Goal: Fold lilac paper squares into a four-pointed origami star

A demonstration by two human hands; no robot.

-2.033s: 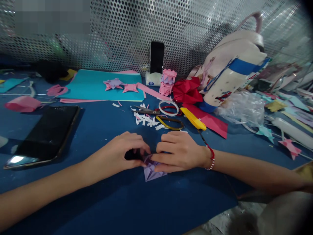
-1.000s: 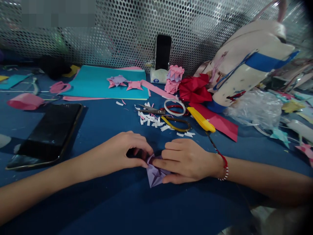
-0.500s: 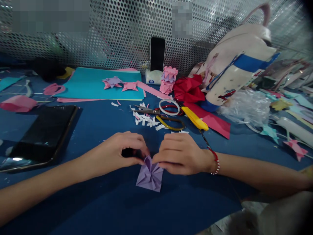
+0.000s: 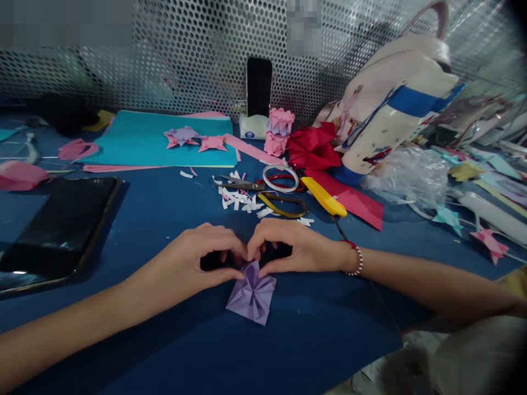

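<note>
A folded purple origami paper (image 4: 252, 296) lies on the blue table in front of me, its creases fanning out from the middle and its far corner raised. My left hand (image 4: 209, 255) pinches the left side of that raised corner between thumb and fingers. From the right, my right hand (image 4: 290, 247) grips the same corner, thumb on the near side and fingers curled behind it. The fingertips of both hands meet just above the paper and cover part of its far edge. A beaded bracelet (image 4: 359, 259) circles my right wrist.
Beyond my hands lie scissors (image 4: 251, 186), a white ring (image 4: 281, 178), white paper scraps (image 4: 239, 198) and a yellow cutter (image 4: 324, 196). A large phone (image 4: 61, 230) lies left. Blue paper sheets (image 4: 140, 140), a red paper flower (image 4: 315, 145) and a bottle (image 4: 395, 120) sit farther back.
My right hand has turned from a closed, knuckles-up grip to a thumb-and-finger pinch at the paper's raised corner. My left hand keeps its pinch. The whole view has shifted slightly.
</note>
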